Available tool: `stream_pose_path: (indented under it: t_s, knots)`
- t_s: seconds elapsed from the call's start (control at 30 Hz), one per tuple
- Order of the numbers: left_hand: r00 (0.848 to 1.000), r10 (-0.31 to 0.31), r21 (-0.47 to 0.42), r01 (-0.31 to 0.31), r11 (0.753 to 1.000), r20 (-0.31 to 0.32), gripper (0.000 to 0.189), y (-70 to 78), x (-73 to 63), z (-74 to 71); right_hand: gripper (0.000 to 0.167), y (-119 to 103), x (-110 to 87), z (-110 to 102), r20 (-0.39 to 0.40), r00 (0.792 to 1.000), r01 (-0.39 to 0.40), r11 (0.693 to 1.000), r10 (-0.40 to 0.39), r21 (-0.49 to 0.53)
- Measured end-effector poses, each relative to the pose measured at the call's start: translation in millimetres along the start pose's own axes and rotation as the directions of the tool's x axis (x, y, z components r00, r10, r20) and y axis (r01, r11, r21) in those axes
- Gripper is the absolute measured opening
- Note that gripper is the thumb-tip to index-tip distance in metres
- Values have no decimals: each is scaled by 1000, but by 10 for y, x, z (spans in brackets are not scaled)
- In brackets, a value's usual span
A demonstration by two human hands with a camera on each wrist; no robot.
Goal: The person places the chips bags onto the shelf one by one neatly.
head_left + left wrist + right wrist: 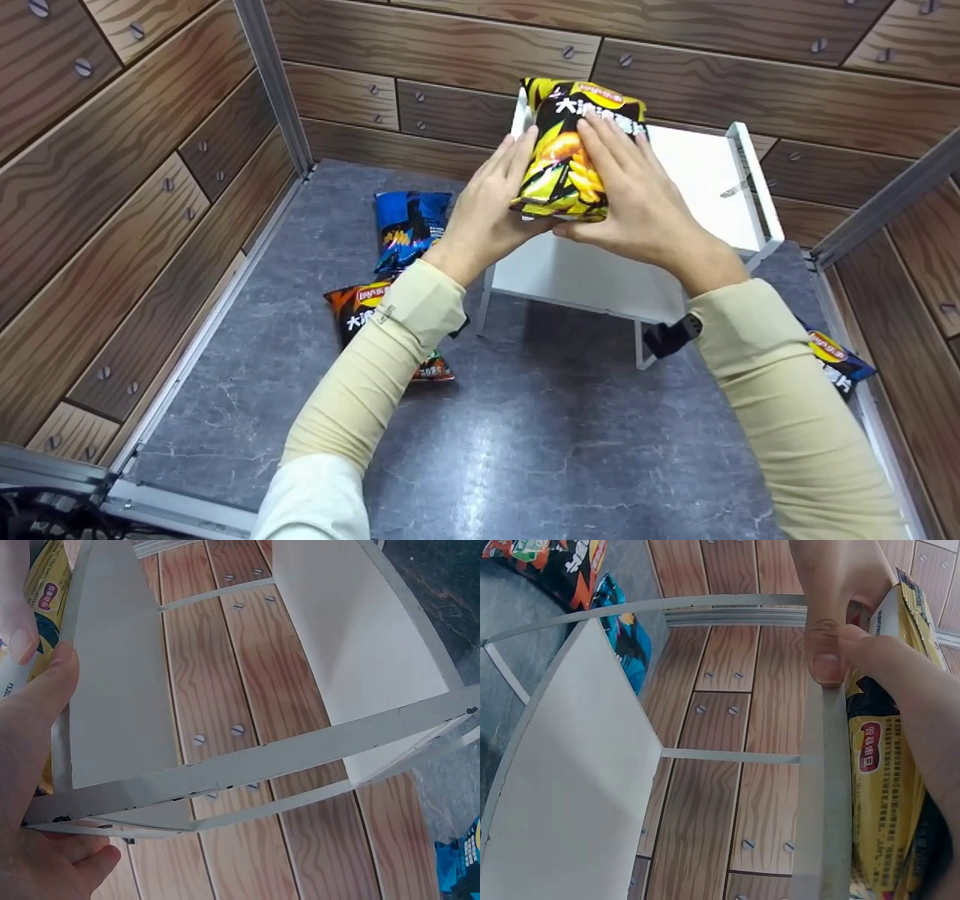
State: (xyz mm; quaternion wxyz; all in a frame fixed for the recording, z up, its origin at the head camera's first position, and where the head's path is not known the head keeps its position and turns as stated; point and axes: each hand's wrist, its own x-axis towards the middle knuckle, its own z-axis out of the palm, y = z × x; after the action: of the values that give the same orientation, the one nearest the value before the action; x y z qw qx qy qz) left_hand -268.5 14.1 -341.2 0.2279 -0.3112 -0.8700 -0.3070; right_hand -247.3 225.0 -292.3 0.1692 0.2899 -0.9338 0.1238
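Observation:
A black-and-yellow bag of potato chips [559,184] lies on the top of a small white shelf [697,172], near its left side. My right hand [637,195] holds the bag, fingers spread over its printed face and thumb along its near end. On the bag's left, my left hand [487,199] is at the shelf corner. In the left wrist view, its thumb [56,682] rests on the front edge and its fingers curl outside the side frame [247,761]. The right wrist view shows the bag's yellow side [881,787] above the shelf edge.
On the floor to the left lie a blue chip bag [397,225] and an orange-and-black one [352,304], partly behind my sleeve. Another bag [836,360] lies by the right wall. The shelf's lower board [585,277] is under my hands. Wood-patterned panels surround the floor.

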Motion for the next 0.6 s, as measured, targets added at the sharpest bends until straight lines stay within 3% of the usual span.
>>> stream_pose_path:
  t_s: [0.37,0.6]
  knots:
    - [1000,10,45,-11,999,13,108,7,17,-43,106,61,20,-50,17,999,37,997,-36,-61]
    - [998,12,33,-14,999,62,113,9,38,-88,110,44,70,-129,137,991,24,986,-1,-165]
